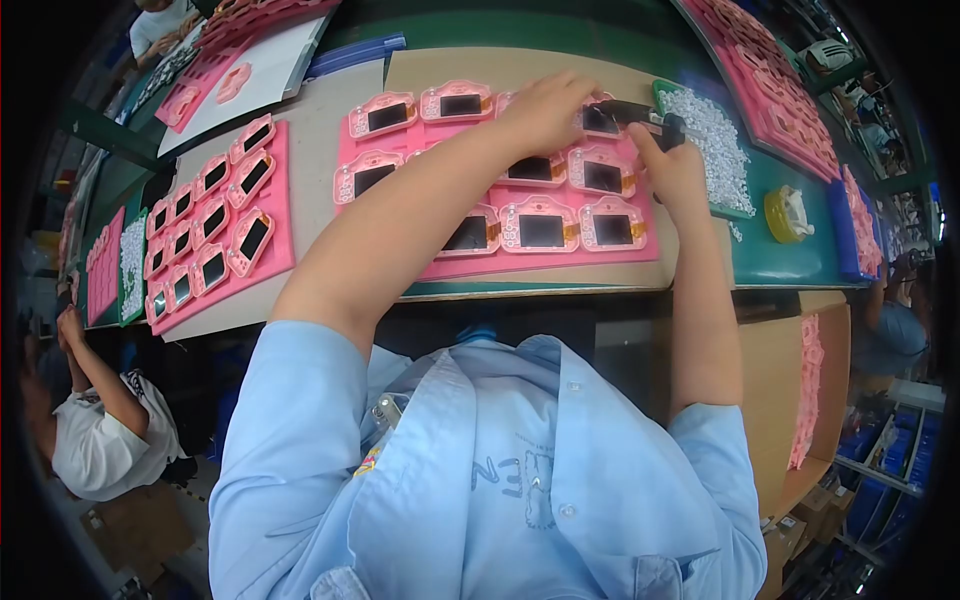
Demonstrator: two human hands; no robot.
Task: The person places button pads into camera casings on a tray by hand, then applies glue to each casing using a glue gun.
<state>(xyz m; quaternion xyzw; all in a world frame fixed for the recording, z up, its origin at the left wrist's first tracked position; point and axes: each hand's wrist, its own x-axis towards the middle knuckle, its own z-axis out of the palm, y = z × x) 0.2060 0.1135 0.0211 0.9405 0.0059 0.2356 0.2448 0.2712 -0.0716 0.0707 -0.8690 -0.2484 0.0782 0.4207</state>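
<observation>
Rows of pink handheld game console shells with dark screens lie on a pink foam board before me. My left hand reaches over the back row, fingers bent together at a console near the right end. Whatever those fingertips pinch is too small to make out. My right hand is closed around a black hand tool, its dark body pointing left over the same console. The tool's exact kind is not clear.
A green tray of small clear-white parts stands at the right, near a yellow container. Left is another pink board of consoles. A cardboard box sits below the table edge at right. Another person works at far left.
</observation>
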